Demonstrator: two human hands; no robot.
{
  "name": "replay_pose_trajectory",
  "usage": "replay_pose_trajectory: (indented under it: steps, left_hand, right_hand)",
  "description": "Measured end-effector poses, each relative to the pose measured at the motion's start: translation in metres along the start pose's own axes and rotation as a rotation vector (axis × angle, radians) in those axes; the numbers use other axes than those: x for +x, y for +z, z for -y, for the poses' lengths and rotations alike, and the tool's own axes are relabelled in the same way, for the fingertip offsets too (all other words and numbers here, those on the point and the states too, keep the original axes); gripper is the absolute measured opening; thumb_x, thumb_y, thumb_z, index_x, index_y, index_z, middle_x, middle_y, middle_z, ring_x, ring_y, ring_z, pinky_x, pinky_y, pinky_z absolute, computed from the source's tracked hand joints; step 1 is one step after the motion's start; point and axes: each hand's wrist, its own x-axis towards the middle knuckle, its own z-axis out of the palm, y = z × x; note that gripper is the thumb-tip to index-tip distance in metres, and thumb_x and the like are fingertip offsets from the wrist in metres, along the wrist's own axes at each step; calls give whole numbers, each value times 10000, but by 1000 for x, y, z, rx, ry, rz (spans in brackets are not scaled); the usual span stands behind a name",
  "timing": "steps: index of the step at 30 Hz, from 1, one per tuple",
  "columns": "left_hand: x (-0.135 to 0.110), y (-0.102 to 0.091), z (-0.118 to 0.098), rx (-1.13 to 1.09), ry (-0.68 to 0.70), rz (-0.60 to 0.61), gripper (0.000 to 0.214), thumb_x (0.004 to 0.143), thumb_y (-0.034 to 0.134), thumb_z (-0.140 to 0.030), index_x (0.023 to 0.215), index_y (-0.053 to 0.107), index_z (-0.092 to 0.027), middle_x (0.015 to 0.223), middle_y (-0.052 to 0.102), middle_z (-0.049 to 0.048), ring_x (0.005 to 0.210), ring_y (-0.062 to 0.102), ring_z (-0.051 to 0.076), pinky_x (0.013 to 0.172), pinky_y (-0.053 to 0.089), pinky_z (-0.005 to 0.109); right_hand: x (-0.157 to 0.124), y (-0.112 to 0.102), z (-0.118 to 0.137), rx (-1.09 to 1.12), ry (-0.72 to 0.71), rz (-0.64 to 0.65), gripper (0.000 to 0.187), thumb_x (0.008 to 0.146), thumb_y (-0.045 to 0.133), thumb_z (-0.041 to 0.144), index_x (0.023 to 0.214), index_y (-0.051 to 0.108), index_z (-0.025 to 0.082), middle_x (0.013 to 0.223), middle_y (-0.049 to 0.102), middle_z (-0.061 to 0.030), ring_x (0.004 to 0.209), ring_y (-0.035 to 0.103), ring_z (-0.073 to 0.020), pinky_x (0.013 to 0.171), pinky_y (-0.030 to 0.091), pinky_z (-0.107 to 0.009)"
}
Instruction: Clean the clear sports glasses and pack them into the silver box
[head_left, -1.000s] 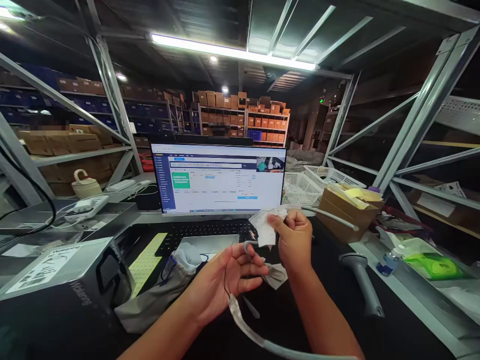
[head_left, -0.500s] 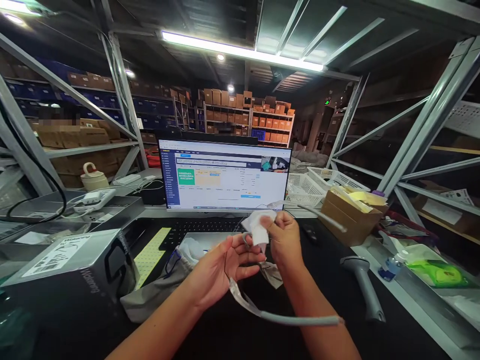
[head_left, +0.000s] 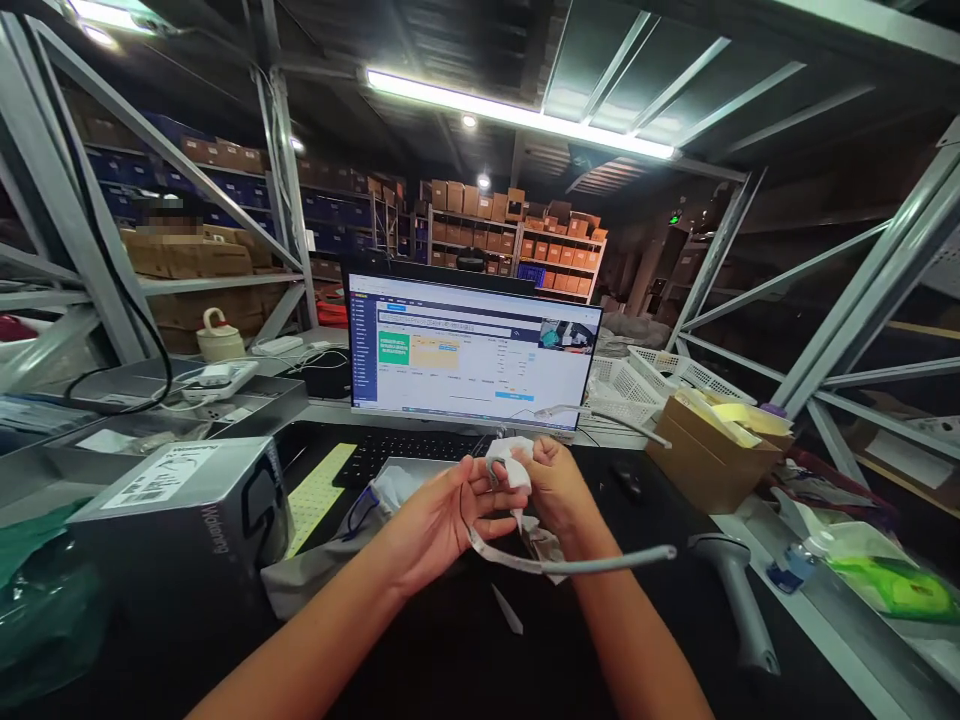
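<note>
My left hand (head_left: 439, 520) is curled around a thin dark cord with a small metal ring, and a grey band (head_left: 570, 563) trails from it to the right. My right hand (head_left: 553, 483) pinches a crumpled white paper tag (head_left: 507, 462) right above the left fingers. Both hands hover over the black desk (head_left: 465, 650) in front of the keyboard (head_left: 409, 455) and the lit monitor (head_left: 471, 348). A grey cloth pouch (head_left: 341, 545) lies under my left wrist.
A grey box (head_left: 187, 520) stands at the left, with a green bag (head_left: 37, 600) beside it. A barcode scanner (head_left: 739, 590), a cardboard box (head_left: 712, 450) and white baskets (head_left: 637, 375) sit at the right. Metal shelf struts frame both sides.
The view has swung left and down, so the monitor sits further right. The white tag has come down against my left fingers, and the grey band has lifted and swung right.
</note>
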Motion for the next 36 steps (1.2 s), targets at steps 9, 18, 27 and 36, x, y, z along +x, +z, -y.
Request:
replay_pose_trajectory:
  steps: [9,18,27,36]
  left_hand:
    - [-9,3,-12,876,462,-295,309,704,866,-276,982,764,-187,1054,719,103,1005,655,256,920,537,338]
    - [-19,6,5,992,602,-361,392,625,895,-161,994,793,-246,1154,711,96,1196,562,330,1214,257,438]
    - [-20,3,13,1659,947,-402,257,867,632,-189,1114,702,-196,1105,727,118,1018,688,296,891,584,415]
    - [-23,10,7,2023,886,-359,215,929,501,-120,1124,579,-166,1427,542,181,1047,716,259,697,641,345]
  right_hand:
    - [23,-132,43,-247,-134,-318,660,547,862,614,514,325,232,481,313,94,488,259,-74,452,207,-224]
    - [-26,-66,62,-310,-156,-61,590,709,781,595,556,347,225,532,346,62,533,294,-97,494,288,-237]
    - [-55,0,57,-543,-241,40,495,787,702,331,537,288,226,495,367,68,485,317,-79,457,285,-211]
    - [-58,18,39,-743,-372,23,453,777,697,198,533,315,200,478,378,86,461,326,-57,457,249,-199]
